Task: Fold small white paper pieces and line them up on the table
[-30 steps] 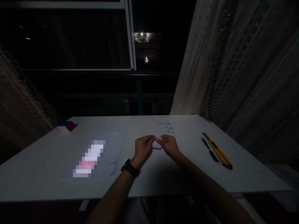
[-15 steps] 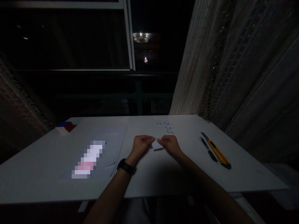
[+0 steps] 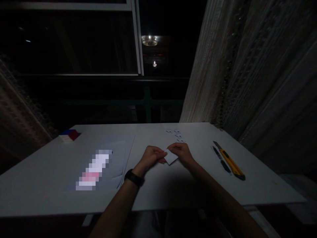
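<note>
Sm. white paper pc. (image 3: 171, 158) is held b/w L hand (image 3: 153, 157) & R hand (image 3: 182, 153), pinched at its L side & far edge. It's angled approx. diagonally, w/ a corner pointed twd. wearer; near edge is seen as straight. Folds can't be made out.

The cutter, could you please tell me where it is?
In the head view, the cutter lies on the table at right, beside a slim black tool.

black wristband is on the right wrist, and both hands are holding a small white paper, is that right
Not quite: the black wristband is on the left wrist, not the right, as the head view shows. The rest is right: the left hand and the right hand both hold a small white paper.
</note>
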Motion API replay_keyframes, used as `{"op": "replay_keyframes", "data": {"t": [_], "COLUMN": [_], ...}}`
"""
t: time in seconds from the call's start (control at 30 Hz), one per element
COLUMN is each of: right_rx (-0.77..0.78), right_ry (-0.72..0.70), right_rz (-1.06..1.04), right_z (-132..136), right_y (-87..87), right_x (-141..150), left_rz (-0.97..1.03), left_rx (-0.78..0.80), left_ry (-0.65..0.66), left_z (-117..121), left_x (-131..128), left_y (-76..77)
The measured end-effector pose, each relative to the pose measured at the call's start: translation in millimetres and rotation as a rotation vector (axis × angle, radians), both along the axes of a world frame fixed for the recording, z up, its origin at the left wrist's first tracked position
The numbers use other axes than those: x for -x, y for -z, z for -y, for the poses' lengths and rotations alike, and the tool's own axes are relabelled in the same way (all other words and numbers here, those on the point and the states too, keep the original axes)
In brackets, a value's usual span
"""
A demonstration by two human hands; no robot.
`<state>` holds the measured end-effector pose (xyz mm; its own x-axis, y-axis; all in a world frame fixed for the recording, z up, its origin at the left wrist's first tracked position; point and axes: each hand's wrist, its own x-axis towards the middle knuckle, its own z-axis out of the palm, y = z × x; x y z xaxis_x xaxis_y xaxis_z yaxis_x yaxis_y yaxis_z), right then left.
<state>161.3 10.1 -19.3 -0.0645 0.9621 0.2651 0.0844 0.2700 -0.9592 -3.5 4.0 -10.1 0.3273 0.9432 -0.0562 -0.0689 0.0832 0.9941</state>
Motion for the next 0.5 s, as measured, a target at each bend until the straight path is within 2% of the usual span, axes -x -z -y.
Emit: {"op": "replay_keyframes", "data": {"t": [0.17, 0.27, 0.37, 0.5], "right_rx": [0.058, 0.02, -0.016, 0.078], "right_ry": [0.084, 0.126, 0.097, -0.02], "right_rz": [0.052, 0.132, 0.128, 0.016], "right_z": [-0.9, 0.5, 1.0, -0.9], "right_y": [1.5, 0.3, -0.9, 2.8], "right_x": [2.1, 3.1, 4.4, 6.7], "left_rz": [-0.027, -0.023, -0.014, 0.023], "left_rx": [0.045, 0.069, 0.052, 0.01], "left_ry": [0.049, 0.068, -0.004, -0.165], "left_z": [-2.2, -2.2, -2.0, -4.9], "left_x": [0.8, 1.1, 0.6, -1.3], "left_y": [4.9, 5.4, 4.5, 6.3]}}
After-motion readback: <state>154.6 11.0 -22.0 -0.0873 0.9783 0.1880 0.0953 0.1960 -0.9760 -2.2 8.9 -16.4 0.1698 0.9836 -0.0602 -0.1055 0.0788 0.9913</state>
